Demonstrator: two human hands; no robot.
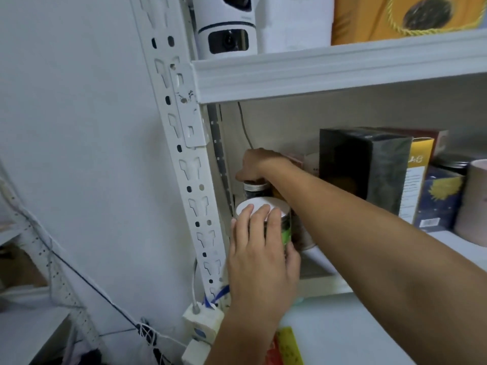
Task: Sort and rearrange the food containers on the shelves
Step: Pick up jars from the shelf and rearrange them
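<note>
Head view: both hands are in the left corner of the middle shelf (453,241), right next to the white slotted upright (184,159). The left hand (261,251) comes up from below. Its grip is wrapped round the white-lidded jar (259,208), with the fingers lying over the near edge of the lid and the thumb curled round the right side by the green label. That jar sits at the front left end of the shelf. Can't tell if it's resting on the board or lifted a bit, since the hand hides the bottom.

The right hand (259,164) reaches further back, just behind that jar. Its grip is clamped down from above on the cap of a dark-lidded jar (253,190), which is near the back wall in the same corner.

To the right on the same shelf stand a black box (363,169), a yellow-and-white box (415,185), a dark blue box (439,204) and a pale pink tub (474,204), roughly in 1 row. On the shelf above are a white security camera (226,30) and an orange pack (369,17).
</note>
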